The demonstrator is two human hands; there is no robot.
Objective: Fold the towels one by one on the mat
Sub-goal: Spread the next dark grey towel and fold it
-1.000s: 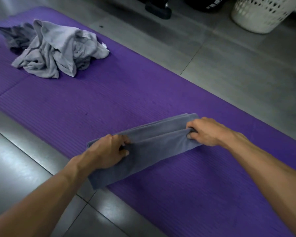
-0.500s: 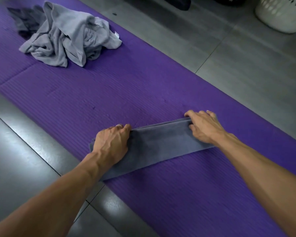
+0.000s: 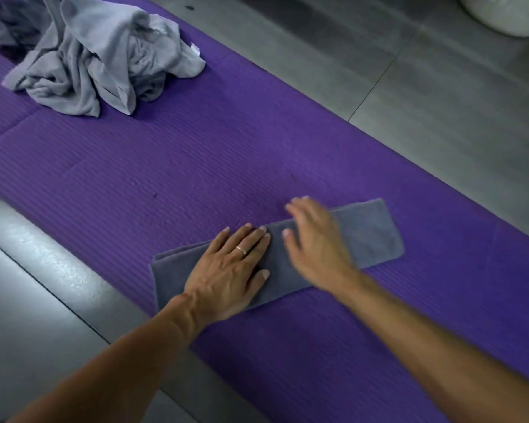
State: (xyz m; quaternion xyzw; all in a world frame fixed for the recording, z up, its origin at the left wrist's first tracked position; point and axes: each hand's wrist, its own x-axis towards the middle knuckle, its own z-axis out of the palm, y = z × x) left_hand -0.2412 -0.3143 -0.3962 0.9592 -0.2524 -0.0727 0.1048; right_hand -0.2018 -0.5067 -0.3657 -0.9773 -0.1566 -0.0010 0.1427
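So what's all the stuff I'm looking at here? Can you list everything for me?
folded towel: one, dark grey, a long strip lying flat on the near part of the mat, under both hands
towel pile: one crumpled heap, light grey with darker cloth at its far left, on the far left end of the mat; how many towels are in it cannot be told
mat: one, purple, ribbed, running diagonally across the floor
floor: grey tiles, on both sides of the mat
basket: one, white, top right corner, mostly cut off by the frame
left hand: fingers straight, pressing flat on the towel's left half; ring on one finger
right hand: fingers spread, blurred, over the towel's middle
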